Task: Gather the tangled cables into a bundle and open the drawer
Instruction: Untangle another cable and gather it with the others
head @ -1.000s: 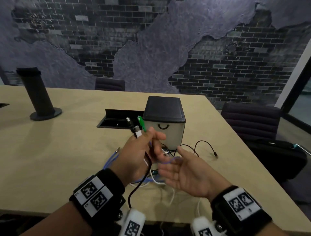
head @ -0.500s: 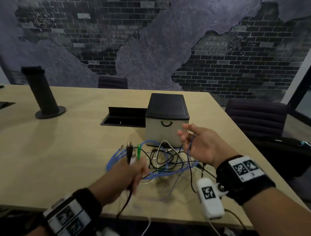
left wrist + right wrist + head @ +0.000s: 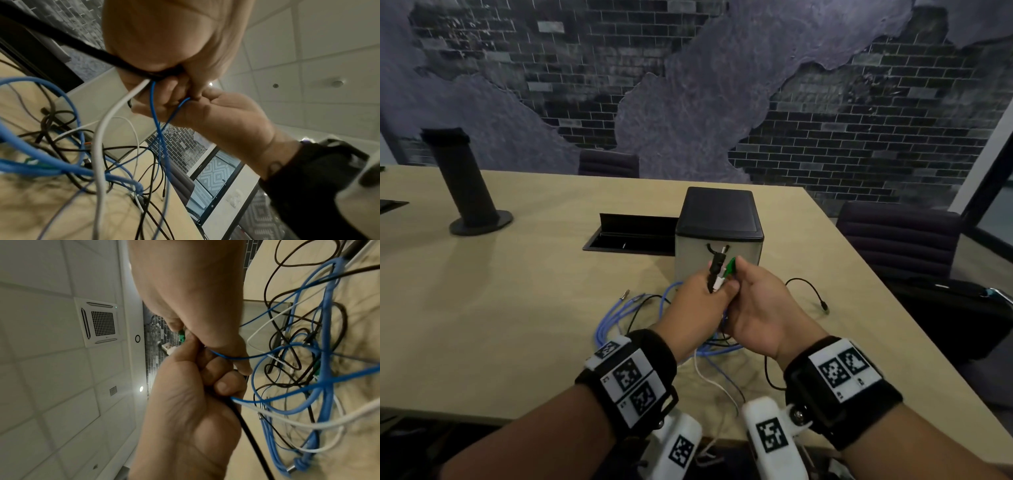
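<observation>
Head view: left hand (image 3: 697, 301) clenched round the plug ends of the cables (image 3: 619, 318), right hand (image 3: 756, 305) pinching the green plug (image 3: 731, 265) against them just in front of the drawer box (image 3: 719, 236), presumably to stack the ends; slack is sprawled on the table (image 3: 517, 308) in front of the box, drawer shut (contents unseen). Left wrist view: black, white and thin blue leads run into the fist, rest tangled below. Right wrist view: right fingers (image 3: 236, 356) curl round a thin blue lead beside the left fist.
</observation>
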The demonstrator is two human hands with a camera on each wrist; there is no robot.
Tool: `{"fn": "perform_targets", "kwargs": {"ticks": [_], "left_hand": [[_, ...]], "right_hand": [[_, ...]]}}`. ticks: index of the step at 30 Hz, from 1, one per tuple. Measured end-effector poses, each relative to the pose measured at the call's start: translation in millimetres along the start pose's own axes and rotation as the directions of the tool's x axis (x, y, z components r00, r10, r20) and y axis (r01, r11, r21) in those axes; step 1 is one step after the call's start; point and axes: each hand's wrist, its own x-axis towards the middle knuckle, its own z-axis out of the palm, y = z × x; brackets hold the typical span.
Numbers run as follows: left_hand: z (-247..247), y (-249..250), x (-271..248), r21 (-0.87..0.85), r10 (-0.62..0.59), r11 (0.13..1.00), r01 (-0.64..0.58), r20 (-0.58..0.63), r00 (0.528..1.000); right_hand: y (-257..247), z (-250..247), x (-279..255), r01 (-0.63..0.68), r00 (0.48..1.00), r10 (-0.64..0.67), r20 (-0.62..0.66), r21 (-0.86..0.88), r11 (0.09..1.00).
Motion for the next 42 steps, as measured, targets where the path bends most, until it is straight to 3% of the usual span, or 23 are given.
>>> {"fn": "perform_targets", "kwargs": {"ticks": [3,6,7,9,11,12,14,16,18,21,25,28,33,37,40,42], "left_hand": [[-1.0,-3.3,-10.3,0.026,0.027,0.999,-0.027,0.013,1.000],[-10.5,-25.2,-40.5,0.215,-0.050,0.977,0.008,0.193,0.980],[-16.5,-34.1,-54.0,0.316,-0.135,0.948,0.040,0.286,0.949],[-34.3,-56.9,-74.6,0.546,-0.326,0.837,0.019,0.471,0.820],[-53.8,-67.9,-88.2,0.675,-0.475,0.738,-0.004,0.524,0.707],[-62.4,-69.5,-89.6,0.690,-0.490,0.724,-0.008,0.523,0.697],[-73.8,-61.6,-84.4,0.647,-0.388,0.763,-0.023,0.486,0.784],[-78.7,-43.5,-69.7,0.488,-0.251,0.867,0.100,0.253,0.934],[-80.2,-21.1,-50.0,0.216,-0.204,0.958,0.190,0.046,0.978],[-78.2,13.4,-25.3,0.041,-0.067,0.997,0.069,-0.060,0.996],[-84.5,42.1,-5.6,0.081,0.103,0.993,-0.090,-0.173,0.979],[-81.7,47.5,-2.3,0.086,0.194,0.980,-0.180,-0.193,0.962],[-32.8,32.0,-3.5,0.142,0.150,0.978,-0.155,0.045,0.988],[-19.0,-3.8,1.4,0.152,0.038,0.987,-0.045,0.045,0.998],[-17.5,-10.5,-13.9,0.123,0.079,0.989,-0.086,0.058,0.995],[-20.8,-16.8,-29.9,0.150,0.080,0.983,-0.103,0.155,0.985]], "right_hand": [[-5.5,1.8,2.9,-0.001,0.998,0.002,-0.058,0.005,1.000],[-25.1,-12.6,8.2,0.020,0.992,-0.018,-0.123,0.014,1.000],[-32.8,-18.9,9.7,0.020,0.989,-0.017,-0.144,0.016,1.000],[-44.2,-30.3,12.1,0.013,0.985,-0.008,-0.175,0.028,1.000],[-46.5,-37.2,14.4,0.012,0.985,-0.005,-0.170,0.037,0.999],[-45.1,-39.0,15.3,0.018,0.986,-0.011,-0.165,0.040,0.999],[-39.6,-42.2,18.6,0.038,0.987,-0.033,-0.158,0.027,0.999],[-33.9,-43.2,19.3,0.050,0.990,-0.049,-0.135,0.005,0.999],[-30.1,-42.7,19.3,0.063,0.994,-0.063,-0.092,-0.006,0.998],[-30.3,-41.0,16.6,0.099,0.991,-0.103,-0.081,-0.055,0.994],[-39.7,-52.8,10.0,0.148,0.977,-0.161,-0.141,-0.098,0.984],[-40.6,-56.0,5.7,0.139,0.980,-0.156,-0.122,-0.132,0.981],[-13.8,-26.5,5.2,0.028,0.998,-0.021,0.059,-0.121,0.992],[-3.8,-20.1,1.6,-0.057,0.981,0.053,0.186,0.012,0.998],[-3.0,-22.9,1.1,-0.100,0.979,0.099,0.179,-0.004,0.995],[-11.2,-23.5,2.8,-0.110,0.988,0.112,0.102,-0.022,0.994]]}}
